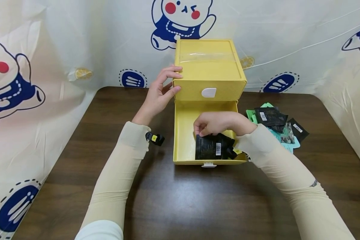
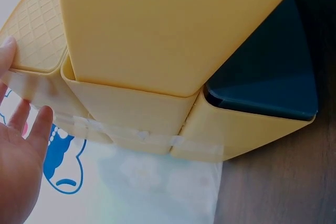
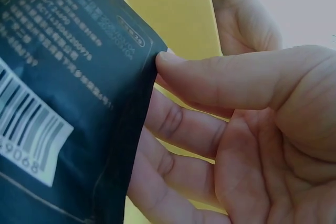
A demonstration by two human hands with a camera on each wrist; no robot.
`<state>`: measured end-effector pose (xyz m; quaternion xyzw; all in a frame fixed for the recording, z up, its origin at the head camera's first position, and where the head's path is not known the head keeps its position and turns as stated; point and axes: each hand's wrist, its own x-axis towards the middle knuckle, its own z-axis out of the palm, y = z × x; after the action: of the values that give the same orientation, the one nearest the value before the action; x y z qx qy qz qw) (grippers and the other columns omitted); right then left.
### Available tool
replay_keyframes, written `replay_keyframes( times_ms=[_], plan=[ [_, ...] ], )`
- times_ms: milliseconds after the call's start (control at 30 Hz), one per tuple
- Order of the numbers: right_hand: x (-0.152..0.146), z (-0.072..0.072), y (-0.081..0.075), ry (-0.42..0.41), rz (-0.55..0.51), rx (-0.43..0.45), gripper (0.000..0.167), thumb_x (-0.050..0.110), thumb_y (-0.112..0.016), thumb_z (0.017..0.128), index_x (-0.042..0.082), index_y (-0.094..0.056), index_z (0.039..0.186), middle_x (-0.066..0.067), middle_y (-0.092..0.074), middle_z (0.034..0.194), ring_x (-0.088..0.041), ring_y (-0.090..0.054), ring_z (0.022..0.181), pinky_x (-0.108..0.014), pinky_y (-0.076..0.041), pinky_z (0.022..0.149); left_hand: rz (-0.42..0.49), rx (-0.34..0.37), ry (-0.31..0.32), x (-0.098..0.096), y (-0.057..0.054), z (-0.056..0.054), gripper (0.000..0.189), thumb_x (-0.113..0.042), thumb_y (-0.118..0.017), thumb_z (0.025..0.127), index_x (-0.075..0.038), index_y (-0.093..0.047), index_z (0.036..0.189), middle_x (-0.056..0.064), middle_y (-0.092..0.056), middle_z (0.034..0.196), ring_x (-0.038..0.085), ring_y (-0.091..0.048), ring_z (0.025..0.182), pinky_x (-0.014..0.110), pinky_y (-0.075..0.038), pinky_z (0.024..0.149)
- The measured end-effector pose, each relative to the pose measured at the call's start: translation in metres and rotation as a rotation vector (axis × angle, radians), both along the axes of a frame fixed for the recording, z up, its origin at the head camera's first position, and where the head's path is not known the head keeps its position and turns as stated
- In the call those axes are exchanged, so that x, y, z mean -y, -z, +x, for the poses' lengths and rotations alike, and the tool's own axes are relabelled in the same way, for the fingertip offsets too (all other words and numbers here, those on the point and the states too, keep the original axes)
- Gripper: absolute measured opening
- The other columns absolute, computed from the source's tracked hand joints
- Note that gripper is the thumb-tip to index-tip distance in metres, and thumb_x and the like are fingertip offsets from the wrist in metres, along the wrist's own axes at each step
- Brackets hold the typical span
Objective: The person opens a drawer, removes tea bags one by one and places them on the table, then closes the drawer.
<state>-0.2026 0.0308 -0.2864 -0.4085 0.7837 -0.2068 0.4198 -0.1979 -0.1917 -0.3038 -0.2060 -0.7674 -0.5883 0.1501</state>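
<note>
A yellow two-tier drawer box (image 1: 211,68) stands near the far edge of the table, its lower drawer (image 1: 184,120) pulled out. My left hand (image 1: 160,91) rests on the left side of the upper tier, fingers extended along its corner. Over the open drawer, my right hand (image 1: 222,121) pinches the upper left corner of a black packet (image 1: 205,148) between thumb and fingers. In the right wrist view the packet (image 3: 89,93) shows small print and a white barcode, with the thumb on its edge.
To the right of the box lies a pile of black, green and light blue packets (image 1: 271,116). White tabs mark the drawer fronts, the upper tab (image 1: 209,92) on a closed drawer. Behind the brown table (image 1: 183,200) hangs a printed white cloth (image 1: 93,40).
</note>
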Motion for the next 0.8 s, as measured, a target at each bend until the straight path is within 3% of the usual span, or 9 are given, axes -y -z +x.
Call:
replay_keyframes(
  times_ms=[467, 800],
  plan=[
    [-0.016, -0.008, -0.023, 0.127, -0.089, -0.063, 0.011, -0.001, -0.051, 0.099, 0.001, -0.061, 0.097, -0.002, -0.056, 0.077, -0.012, -0.043, 0.060, -0.021, -0.038, 0.054, 0.008, -0.009, 0.007, -0.001, 0.001, -0.001, 0.027, -0.002, -0.063, 0.095, -0.001, -0.058, 0.121, 0.008, -0.048, 0.148, 0.010, -0.027, 0.150, 0.050, -0.036, 0.118],
    [-0.050, -0.013, -0.053, 0.322, -0.159, -0.128, 0.011, 0.004, -0.051, 0.101, 0.000, -0.062, 0.102, -0.007, -0.060, 0.086, -0.019, -0.052, 0.075, -0.028, -0.048, 0.062, 0.009, -0.009, 0.008, 0.000, 0.000, -0.001, 0.026, -0.003, -0.063, 0.095, -0.001, -0.058, 0.121, 0.007, -0.049, 0.147, 0.010, -0.028, 0.150, 0.049, -0.037, 0.118]
  ],
)
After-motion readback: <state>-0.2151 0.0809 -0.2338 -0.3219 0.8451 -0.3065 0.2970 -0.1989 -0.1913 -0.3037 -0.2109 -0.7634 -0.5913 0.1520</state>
